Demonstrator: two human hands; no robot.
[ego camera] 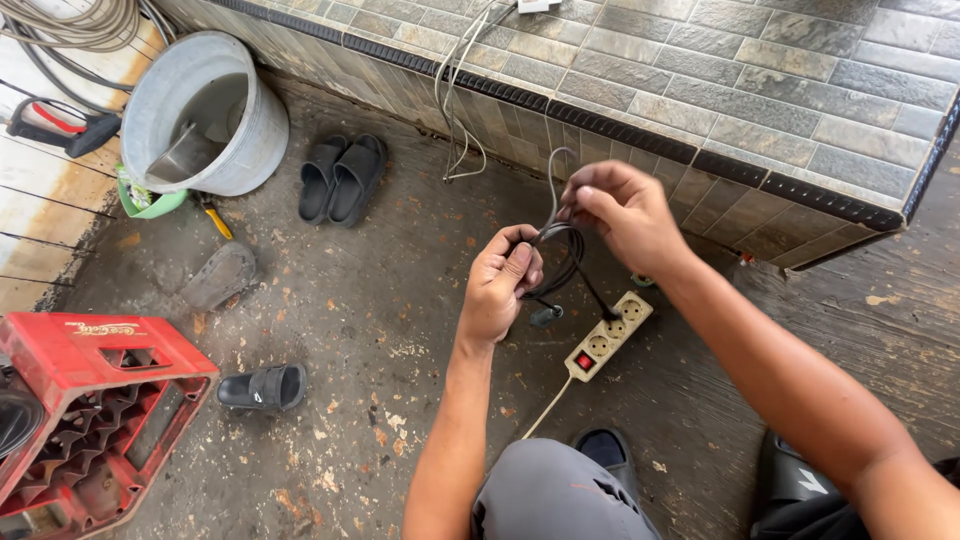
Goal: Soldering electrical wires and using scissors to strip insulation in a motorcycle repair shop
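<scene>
My left hand is closed around a coil of thin black cable, thumb pressed on top. My right hand pinches the same cable just above the coil, where a grey loop sticks up. A short end with a small dark plug hangs below my left hand. Under both hands a cream power strip with a red switch lies on the dirty concrete floor, its pale cord running toward my knee.
A tiled ledge runs along the back, with white wires hanging down it. A metal bucket stands at the left, a pair of black sandals beside it. One black sandal and a red crate sit lower left.
</scene>
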